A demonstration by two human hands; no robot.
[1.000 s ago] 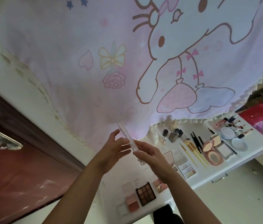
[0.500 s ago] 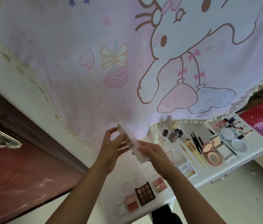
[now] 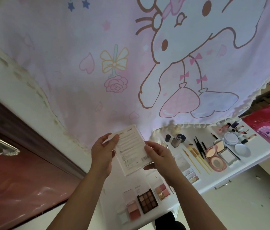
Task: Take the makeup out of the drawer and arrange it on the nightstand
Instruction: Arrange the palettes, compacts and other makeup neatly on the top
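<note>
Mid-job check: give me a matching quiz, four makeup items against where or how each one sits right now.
Items:
1. white palette case
2. brown eyeshadow palette
3. round pink compact
4. yellow-handled brushes

States:
A. lying side by side
B. held up by the left hand and right hand
C. shows nine dark pans
D. lid open, right of the brushes

Pairs: 1-B, 2-C, 3-D, 4-A.

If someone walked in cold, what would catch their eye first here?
A big pink cartoon cloth fills the upper view. At centre, the left hand and right hand hold a flat white case, printed label facing the camera. Makeup lies in rows on the white nightstand below right.
</note>
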